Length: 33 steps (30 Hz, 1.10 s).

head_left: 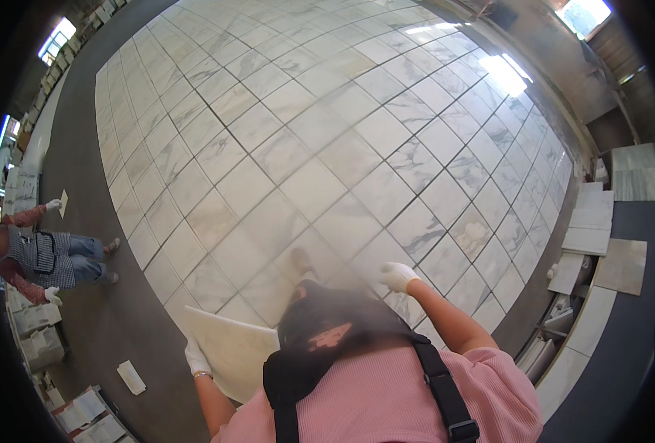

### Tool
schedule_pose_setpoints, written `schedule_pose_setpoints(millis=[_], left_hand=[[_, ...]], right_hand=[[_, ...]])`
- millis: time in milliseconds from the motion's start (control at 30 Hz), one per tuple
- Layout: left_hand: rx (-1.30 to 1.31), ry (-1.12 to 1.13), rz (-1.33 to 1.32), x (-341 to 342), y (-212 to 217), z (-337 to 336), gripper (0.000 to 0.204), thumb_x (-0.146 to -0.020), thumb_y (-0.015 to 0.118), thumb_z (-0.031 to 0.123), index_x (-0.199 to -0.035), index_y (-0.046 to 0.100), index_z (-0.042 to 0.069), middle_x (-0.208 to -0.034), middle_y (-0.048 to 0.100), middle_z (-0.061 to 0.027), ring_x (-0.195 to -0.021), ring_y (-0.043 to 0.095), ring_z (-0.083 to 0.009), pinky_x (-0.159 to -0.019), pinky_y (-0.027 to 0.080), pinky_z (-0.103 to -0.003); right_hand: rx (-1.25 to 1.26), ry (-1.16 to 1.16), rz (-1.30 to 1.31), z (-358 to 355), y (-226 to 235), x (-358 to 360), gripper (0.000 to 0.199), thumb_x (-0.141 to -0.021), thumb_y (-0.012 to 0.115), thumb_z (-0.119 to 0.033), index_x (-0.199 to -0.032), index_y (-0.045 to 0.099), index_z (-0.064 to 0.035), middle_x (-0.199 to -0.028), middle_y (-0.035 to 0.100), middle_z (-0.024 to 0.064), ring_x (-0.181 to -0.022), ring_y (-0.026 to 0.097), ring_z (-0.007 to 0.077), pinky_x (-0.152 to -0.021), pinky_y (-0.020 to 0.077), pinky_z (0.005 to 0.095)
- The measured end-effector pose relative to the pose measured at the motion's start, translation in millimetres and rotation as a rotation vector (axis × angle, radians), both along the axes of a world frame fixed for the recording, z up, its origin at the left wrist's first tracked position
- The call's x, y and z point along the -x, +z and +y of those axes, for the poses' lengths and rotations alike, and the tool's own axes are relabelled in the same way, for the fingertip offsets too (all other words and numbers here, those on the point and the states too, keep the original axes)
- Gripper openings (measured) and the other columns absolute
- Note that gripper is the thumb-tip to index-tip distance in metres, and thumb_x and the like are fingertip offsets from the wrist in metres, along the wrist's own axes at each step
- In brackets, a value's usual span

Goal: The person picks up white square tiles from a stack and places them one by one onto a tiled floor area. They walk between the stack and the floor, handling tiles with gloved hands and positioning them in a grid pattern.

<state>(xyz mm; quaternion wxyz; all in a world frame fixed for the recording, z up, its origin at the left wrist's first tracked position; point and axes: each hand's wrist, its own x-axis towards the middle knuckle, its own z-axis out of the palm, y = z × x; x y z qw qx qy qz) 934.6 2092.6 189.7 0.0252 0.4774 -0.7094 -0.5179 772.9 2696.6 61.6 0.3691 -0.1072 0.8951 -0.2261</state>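
My left hand (pixel 197 357), in a white glove, grips the left edge of a pale marble tile (pixel 231 347). The tile hangs at my left side, tilted, and its right part is hidden by my body and the dark bag on my front. My right hand (pixel 398 277), also white-gloved, is out ahead to the right with its fingers loosely bent and nothing seen in it. Beneath it spreads a wide field of laid-out white, grey-veined marble tiles (pixel 290 184). One of my feet (pixel 301 260) is on these tiles, blurred.
At the left a co-worker (pixel 50 255) in white gloves holds a small pale slab (pixel 63 204). A white piece (pixel 131 377) lies on the dark floor (pixel 94 325). Stacked slabs (pixel 589 221) line the right side; boxes of pieces (pixel 87 413) stand at the lower left.
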Motion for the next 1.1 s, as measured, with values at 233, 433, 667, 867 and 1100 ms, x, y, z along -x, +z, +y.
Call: schedule_pose_setpoints(millis=[233, 433, 667, 867, 1100], left_hand=[[0.007, -0.077, -0.211, 47.9, -46.4, -80.0, 0.069, -0.102, 0.045, 0.051, -0.124, 0.061, -0.012, -0.118, 0.07, -0.0197, -0.106, 0.065, -0.0274, -0.093, 0.049, -0.037], [0.293, -0.129, -0.621, 119.0, -52.3, -107.5, 0.095, -0.091, 0.046, 0.074, -0.132, 0.059, -0.011, -0.131, 0.065, -0.0219, -0.123, 0.061, -0.0316, -0.104, 0.046, -0.036], [0.193, -0.123, -0.554, 163.1, -30.8, -84.0, 0.107, -0.083, 0.045, 0.083, -0.132, 0.058, -0.011, -0.135, 0.058, -0.0324, -0.132, 0.053, -0.0422, -0.11, 0.04, -0.043], [0.141, -0.114, -0.502, 142.6, -34.0, -61.1, 0.093, -0.088, 0.048, 0.075, -0.131, 0.061, -0.007, -0.131, 0.063, -0.0268, -0.125, 0.059, -0.0374, -0.108, 0.041, -0.04], [0.148, 0.236, -0.275, 105.8, -24.2, 22.8, 0.085, -0.091, 0.051, 0.069, -0.131, 0.062, -0.006, -0.129, 0.066, -0.0242, -0.123, 0.061, -0.0336, -0.106, 0.042, -0.038]], right_hand=[[0.161, -0.028, -0.186, 142.9, -121.0, -50.3, 0.012, -0.088, 0.068, -0.015, -0.092, 0.061, -0.0059, -0.064, 0.051, 0.006, -0.045, 0.05, 0.0211, -0.043, 0.0422, 0.0394], [0.282, -0.679, -0.454, 48.7, -81.1, 40.0, 0.016, -0.089, 0.065, -0.007, -0.099, 0.054, -0.0047, -0.07, 0.051, 0.004, -0.051, 0.049, 0.0149, -0.042, 0.0367, 0.0312], [0.392, -0.885, -0.509, -77.0, 20.0, 150.5, 0.032, -0.093, 0.064, -0.014, -0.122, 0.063, -0.0021, -0.08, 0.063, 0.0043, -0.067, 0.063, 0.0178, -0.056, 0.0494, 0.0326], [0.183, -0.069, -0.229, 21.0, -70.6, 150.9, 0.026, -0.087, 0.066, -0.031, -0.098, 0.07, -0.008, -0.083, 0.067, 0.0118, -0.081, 0.067, 0.0314, -0.071, 0.053, 0.0463], [0.198, 0.996, 0.147, 92.8, -115.5, 277.3, 0.013, -0.088, 0.057, -0.02, -0.085, 0.065, -0.0103, -0.078, 0.063, 0.0122, -0.075, 0.066, 0.0321, -0.063, 0.0532, 0.042]])
